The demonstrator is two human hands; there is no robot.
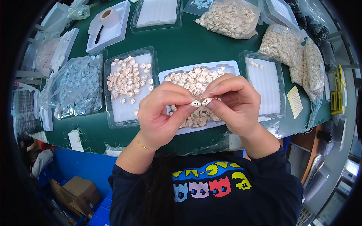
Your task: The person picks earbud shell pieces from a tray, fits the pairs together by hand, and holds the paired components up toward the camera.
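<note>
My left hand point(163, 110) pinches a small pale button point(195, 103) between thumb and forefinger. Right beside it, my right hand point(235, 103) pinches a second pale button point(206, 101) the same way. Both buttons are tilted, with dark holes showing, and their edges nearly meet. Under my hands lies a white tray point(230, 66) heaped with cream-pink buttons point(196, 77). My hands hide part of the heap.
Left stands a clear tray point(152, 62) with scattered buttons, then a bag of light-blue buttons point(85, 81). At right is a foam-lined tray point(266, 90) holding a few buttons. Bulging button bags point(230, 19) sit far right. A tape roll point(109, 17) lies back left.
</note>
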